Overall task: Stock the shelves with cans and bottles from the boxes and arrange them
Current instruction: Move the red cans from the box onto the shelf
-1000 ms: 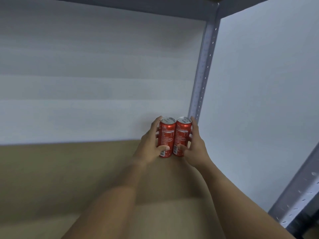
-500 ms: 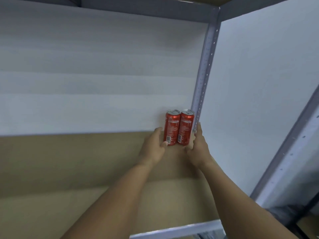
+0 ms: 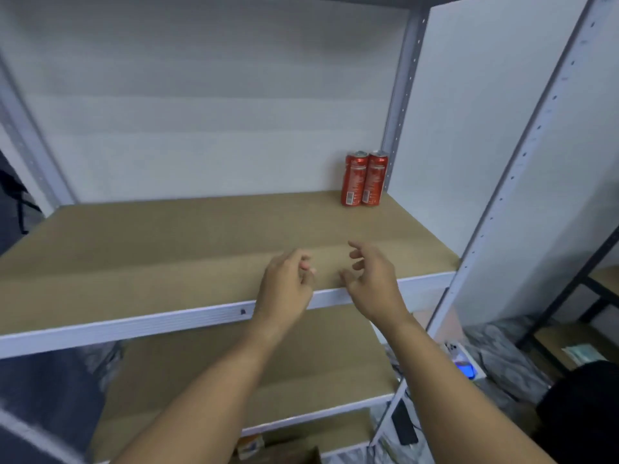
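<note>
Here both hands are empty, their grip slack with the fingers loosely curled and apart. The left hand (image 3: 286,289) and right hand (image 3: 373,284) hang side by side over the front edge of the shelf (image 3: 167,242), close to each other but not touching. Well beyond the fingertips, up and a little to the right of the right hand, two red cans (image 3: 364,178) stand upright and touching in the far right corner of the shelf, just beside the grey post (image 3: 400,95). Their labels are too blurred to read.

Below the forearms a lower shelf (image 3: 301,373) shows, its left part cut by the upper shelf's white rim and its middle hidden by the arms. Under that, at the bottom edge, only a corner of a brown box (image 3: 294,455) is in view; its contents cannot be seen. Right of the right forearm, past the front post, a small white thing with a blue glow (image 3: 465,365) lies on the floor; what it is cannot be told.
</note>
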{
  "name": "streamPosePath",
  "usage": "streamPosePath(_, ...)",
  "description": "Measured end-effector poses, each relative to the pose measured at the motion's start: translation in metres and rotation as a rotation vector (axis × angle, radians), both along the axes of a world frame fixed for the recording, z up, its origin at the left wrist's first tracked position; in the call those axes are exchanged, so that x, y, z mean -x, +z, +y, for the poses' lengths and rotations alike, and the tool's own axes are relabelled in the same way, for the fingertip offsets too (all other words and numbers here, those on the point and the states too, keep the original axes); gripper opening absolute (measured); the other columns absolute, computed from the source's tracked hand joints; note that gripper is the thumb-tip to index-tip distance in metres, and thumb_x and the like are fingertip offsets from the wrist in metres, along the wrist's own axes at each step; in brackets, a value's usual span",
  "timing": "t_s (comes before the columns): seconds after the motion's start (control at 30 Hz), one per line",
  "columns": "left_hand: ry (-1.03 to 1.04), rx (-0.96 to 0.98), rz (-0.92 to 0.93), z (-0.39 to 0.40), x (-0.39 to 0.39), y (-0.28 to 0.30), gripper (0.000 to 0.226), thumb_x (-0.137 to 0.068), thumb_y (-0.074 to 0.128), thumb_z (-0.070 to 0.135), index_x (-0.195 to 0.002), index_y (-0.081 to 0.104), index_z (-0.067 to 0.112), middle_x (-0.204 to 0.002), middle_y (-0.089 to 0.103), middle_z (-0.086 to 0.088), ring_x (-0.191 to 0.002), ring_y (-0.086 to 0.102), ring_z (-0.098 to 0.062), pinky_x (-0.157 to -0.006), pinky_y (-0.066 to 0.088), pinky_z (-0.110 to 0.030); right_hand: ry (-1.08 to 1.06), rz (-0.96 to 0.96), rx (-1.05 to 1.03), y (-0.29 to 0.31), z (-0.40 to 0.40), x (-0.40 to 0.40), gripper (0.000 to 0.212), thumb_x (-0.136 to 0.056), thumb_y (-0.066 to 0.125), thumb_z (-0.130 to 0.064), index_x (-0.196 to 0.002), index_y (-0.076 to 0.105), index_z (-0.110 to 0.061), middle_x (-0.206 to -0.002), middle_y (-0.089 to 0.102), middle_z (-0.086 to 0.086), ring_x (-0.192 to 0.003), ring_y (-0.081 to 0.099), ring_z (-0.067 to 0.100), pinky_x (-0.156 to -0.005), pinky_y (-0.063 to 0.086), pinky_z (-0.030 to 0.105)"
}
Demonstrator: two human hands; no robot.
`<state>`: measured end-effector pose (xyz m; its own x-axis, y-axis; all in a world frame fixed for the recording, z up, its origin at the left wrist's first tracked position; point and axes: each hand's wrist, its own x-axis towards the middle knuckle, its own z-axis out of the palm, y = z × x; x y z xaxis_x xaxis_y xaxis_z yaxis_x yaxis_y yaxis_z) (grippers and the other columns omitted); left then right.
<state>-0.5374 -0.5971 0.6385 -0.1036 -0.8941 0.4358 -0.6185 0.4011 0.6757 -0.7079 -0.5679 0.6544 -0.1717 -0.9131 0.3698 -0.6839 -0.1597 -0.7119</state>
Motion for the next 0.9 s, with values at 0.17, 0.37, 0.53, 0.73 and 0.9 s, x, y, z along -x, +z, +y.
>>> streamPosePath(0.17,-0.001,0.116,-0.042,0.069,-0.055,-0.049,0.015,-0.086,0.069,0.007,-0.099,0.067,0.014,-0.092,0.066,0.002,-0.090,0.061,-0.021,-0.084,0.048,-0.036,0.075,0.041,0.055,-0.049,0.055,-0.057,0.038,-0.085,0.072,-0.011,-0.121,0.061,-0.017,-0.102,0.062,-0.001,-0.086,0.056,0.013,-0.078,0.047,0.029)
streamPosePath(0.37,0.053,-0.231,-0.159,0.098,-0.112,-0.202,0.021,-0.088,0.067,0.007,-0.109,0.069,0.009,-0.104,0.069,-0.008,-0.098,0.065,-0.030,-0.088,0.053,-0.040,0.199,0.072,-0.223,-0.187,0.066,-0.110,0.038,-0.084,0.070,-0.009,-0.122,0.063,-0.011,-0.104,0.062,0.005,-0.090,0.059,0.018,-0.085,0.051,0.035)
streamPosePath(0.53,0.074,-0.483,-0.327,0.106,-0.145,-0.369,0.029,-0.085,0.064,0.008,-0.113,0.068,0.007,-0.111,0.070,-0.013,-0.104,0.064,-0.036,-0.092,0.052,-0.043,0.311,0.198,-0.519,-0.357,0.065,-0.143,0.040,-0.085,0.070,-0.011,-0.124,0.062,-0.008,-0.111,0.065,0.014,-0.103,0.063,0.029,-0.089,0.048,0.034)
streamPosePath(0.73,0.084,-0.686,-0.445,0.120,-0.182,-0.568,0.036,-0.085,0.066,0.012,-0.121,0.065,0.011,-0.118,0.069,-0.015,-0.111,0.064,-0.038,-0.095,0.053,-0.044,0.455,0.397,-0.785,-0.562,0.068,-0.170,0.045,-0.091,0.064,-0.019,-0.134,0.052,-0.012,-0.126,0.062,0.017,-0.117,0.057,0.036,-0.091,0.048,0.036)
streamPosePath(0.9,0.030,-0.807,-0.458,0.124,-0.196,-0.698,0.042,-0.093,0.067,0.022,-0.133,0.061,0.013,-0.131,0.066,-0.012,-0.120,0.063,-0.033,-0.103,0.050,-0.044,0.491,0.477,-0.938,-0.701,0.070,-0.186,0.041,-0.093,0.061,-0.035,-0.127,0.059,-0.013,-0.125,0.064,0.010,-0.115,0.062,0.028,-0.095,0.053,0.040)
